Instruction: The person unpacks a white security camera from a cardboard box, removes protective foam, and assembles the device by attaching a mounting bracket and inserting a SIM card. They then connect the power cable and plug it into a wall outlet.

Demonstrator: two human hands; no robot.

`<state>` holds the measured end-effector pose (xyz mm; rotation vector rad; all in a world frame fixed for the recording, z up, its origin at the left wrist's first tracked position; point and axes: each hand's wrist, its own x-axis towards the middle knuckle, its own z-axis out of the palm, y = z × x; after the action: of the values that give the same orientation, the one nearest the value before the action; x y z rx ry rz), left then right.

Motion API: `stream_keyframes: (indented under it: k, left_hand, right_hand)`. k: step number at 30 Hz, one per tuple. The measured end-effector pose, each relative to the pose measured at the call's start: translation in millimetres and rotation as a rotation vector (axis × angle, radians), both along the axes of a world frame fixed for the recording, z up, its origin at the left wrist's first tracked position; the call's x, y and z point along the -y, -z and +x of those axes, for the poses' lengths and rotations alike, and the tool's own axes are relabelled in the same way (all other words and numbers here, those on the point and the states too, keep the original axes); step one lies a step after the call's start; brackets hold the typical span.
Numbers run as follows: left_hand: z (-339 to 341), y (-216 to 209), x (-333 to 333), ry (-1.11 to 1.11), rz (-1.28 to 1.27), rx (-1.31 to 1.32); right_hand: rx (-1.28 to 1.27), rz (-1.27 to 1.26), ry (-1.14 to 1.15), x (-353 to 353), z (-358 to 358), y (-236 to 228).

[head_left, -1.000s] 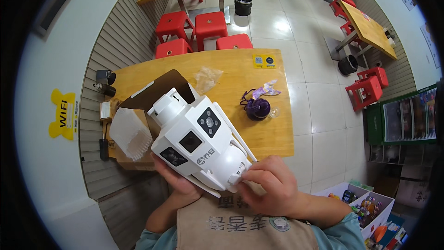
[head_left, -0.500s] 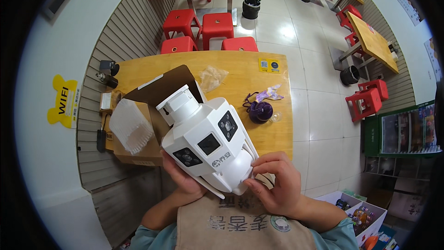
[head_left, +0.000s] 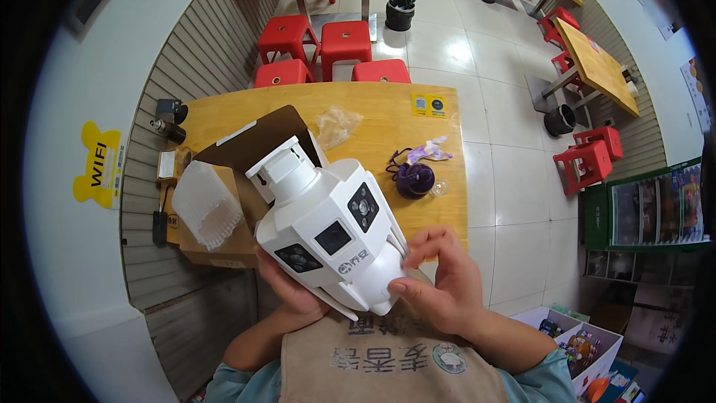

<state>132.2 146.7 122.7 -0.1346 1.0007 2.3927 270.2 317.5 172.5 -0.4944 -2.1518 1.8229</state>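
A white security camera [head_left: 313, 246] with three dark lens panels, a mounting bracket and rod antennas lies tilted over the table's near edge. My left hand [head_left: 289, 283] is closed around its lower left side and bears it from beneath; part of the fingers is hidden behind the body. At the camera's rounded lower end is my right hand [head_left: 447, 283], thumb and fingers apart. Its thumb tip lies at the white dome, and its bent index finger is beside an antenna. Behind the camera stands an open cardboard box [head_left: 216, 242] with a dark raised flap.
White bubble wrap [head_left: 207, 205] lies on the box. A dark purple pouch [head_left: 415, 179] and a crumpled clear plastic bag [head_left: 337, 127] rest on the wooden table [head_left: 377, 116]. Red stools [head_left: 346, 41] stand beyond it. At lower right is a white divided bin [head_left: 570, 336] with bottles.
My right thumb and fingers have spread from a pinch at the camera's lower end. A dark cable visible beside that hand before no longer shows. My left hand keeps its hold.
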Motion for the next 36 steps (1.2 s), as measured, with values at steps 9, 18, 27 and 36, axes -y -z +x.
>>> stream_keyframes:
  k: [9, 18, 27, 36]
  left_hand:
    - [1.3, -0.3, -2.1, 0.073, -0.048, -0.015]
    - [-1.2, 6.2, -15.7, 0.146, -0.015, -0.021]
    - [-17.8, 15.1, -15.4, 0.3, -0.043, -0.118]
    - [-24.4, 5.5, -30.8, 0.245, 0.058, 0.14]
  right_hand:
    - [0.106, -0.771, -0.156, -2.6, -7.8, 7.8]
    - [0.022, -0.785, -0.102, -2.8, -13.3, 27.2]
    - [-0.015, -0.553, -0.118, -5.2, -15.2, 28.1]
    - [0.081, -1.01, -0.07, -8.7, -17.0, 40.4]
